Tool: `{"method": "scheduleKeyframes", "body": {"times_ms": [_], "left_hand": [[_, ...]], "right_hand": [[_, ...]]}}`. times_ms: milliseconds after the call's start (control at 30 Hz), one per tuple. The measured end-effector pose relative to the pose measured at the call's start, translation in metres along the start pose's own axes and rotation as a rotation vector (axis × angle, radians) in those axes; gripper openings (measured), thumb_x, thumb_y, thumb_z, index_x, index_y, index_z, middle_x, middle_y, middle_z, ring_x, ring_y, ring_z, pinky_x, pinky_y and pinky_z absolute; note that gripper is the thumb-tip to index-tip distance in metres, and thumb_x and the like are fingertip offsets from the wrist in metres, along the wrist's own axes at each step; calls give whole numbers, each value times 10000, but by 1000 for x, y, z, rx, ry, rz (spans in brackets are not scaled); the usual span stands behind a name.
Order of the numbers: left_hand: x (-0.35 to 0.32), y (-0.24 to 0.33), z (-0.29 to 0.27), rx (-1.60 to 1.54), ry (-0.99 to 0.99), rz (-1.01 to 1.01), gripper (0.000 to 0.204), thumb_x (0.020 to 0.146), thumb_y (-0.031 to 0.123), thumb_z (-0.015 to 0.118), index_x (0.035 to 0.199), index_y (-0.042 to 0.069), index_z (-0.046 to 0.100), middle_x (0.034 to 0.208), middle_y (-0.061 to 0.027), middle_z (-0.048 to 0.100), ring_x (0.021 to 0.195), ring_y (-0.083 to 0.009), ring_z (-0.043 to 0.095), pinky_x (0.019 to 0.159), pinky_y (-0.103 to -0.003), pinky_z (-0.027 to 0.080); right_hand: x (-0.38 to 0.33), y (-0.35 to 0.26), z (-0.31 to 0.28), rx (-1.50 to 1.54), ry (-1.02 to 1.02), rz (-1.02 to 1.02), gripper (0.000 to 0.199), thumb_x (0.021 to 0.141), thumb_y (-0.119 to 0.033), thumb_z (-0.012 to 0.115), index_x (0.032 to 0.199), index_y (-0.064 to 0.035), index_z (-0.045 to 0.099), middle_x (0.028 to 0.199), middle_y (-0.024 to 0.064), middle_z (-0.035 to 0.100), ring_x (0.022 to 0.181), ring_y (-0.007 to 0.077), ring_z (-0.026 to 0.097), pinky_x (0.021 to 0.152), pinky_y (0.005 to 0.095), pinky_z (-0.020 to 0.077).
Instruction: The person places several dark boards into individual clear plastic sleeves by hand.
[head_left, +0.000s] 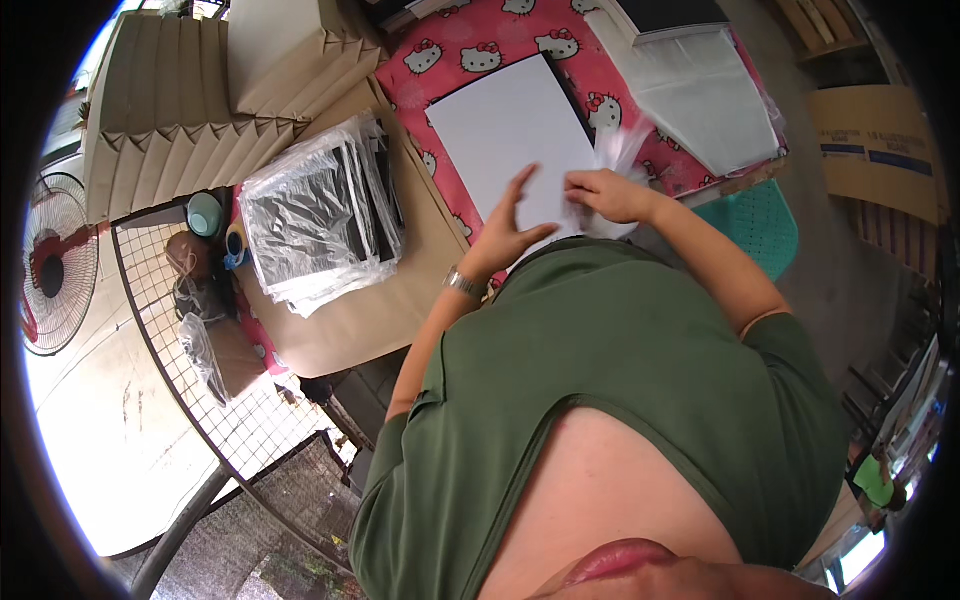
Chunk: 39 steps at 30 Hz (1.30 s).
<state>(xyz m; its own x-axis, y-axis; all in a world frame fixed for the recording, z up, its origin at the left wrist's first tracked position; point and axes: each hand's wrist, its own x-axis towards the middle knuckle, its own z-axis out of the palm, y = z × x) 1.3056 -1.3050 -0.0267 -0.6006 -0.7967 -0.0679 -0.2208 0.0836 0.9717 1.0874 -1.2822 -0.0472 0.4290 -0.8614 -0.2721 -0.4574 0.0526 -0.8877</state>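
A white sheet or board with a dark edge along its far and right sides lies on the pink patterned table cover in front of me. My left hand rests at its near part, with thumb and fingers apart and nothing between them. On the right, my right hand is closed in a pinch on a clear plastic sleeve, which is smeared by motion beside the board's right edge. The sleeve's lower part lies partly behind that hand.
Left of me, plastic-wrapped dark boards are piled on brown cardboard. Folded brown cardboard stands behind them. A stack of clear sleeves lies at the table's right, above a green plastic stool. A fan stands far left.
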Motion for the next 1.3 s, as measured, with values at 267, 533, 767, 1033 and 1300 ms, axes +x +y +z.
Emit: {"method": "scheduleKeyframes", "body": {"times_ms": [267, 533, 767, 1033, 1300], "left_hand": [[40, 5, -25, -644, 60, -279, 118, 873, 117, 567, 869, -1, 564, 719, -44, 583, 630, -128, 588, 643, -273, 492], [46, 17, -21, -876, 361, -127, 117, 893, 121, 523, 797, 61, 495, 704, -28, 561, 629, -117, 560, 674, -289, 502], [48, 13, -42, -853, 340, -170, 98, 906, 111, 486, 815, 74, 484, 685, -16, 547, 641, -123, 578, 552, -294, 508], [35, 7, -56, -767, 141, -360, 123, 882, 163, 519, 951, 68, 483, 892, -85, 619, 769, -173, 603, 698, -298, 492], [63, 2, -44, -833, 281, -204, 89, 803, 0, 617, 829, 31, 537, 844, -68, 604, 843, -143, 579, 817, -266, 433]], "right_hand": [[25, -25, -60, 736, 236, 201, 192, 867, -179, 562, 1024, -68, 564, 838, -9, 545, 800, 85, 505, 726, 237, 421], [33, -50, -54, 363, 169, -40, 239, 812, -133, 637, 1016, -41, 552, 853, 37, 580, 602, 89, 522, 534, 238, 442], [55, -49, -60, 300, 403, -236, 235, 868, -199, 590, 1002, -7, 574, 834, 51, 605, 653, 93, 546, 578, 230, 449], [77, -47, -56, 686, 354, 67, 182, 819, -172, 644, 876, -7, 591, 682, 6, 553, 575, 59, 489, 530, 214, 420], [83, -62, -48, 583, 127, -40, 146, 799, -161, 673, 829, -33, 610, 664, -40, 537, 567, 33, 420, 524, 191, 363]]}}
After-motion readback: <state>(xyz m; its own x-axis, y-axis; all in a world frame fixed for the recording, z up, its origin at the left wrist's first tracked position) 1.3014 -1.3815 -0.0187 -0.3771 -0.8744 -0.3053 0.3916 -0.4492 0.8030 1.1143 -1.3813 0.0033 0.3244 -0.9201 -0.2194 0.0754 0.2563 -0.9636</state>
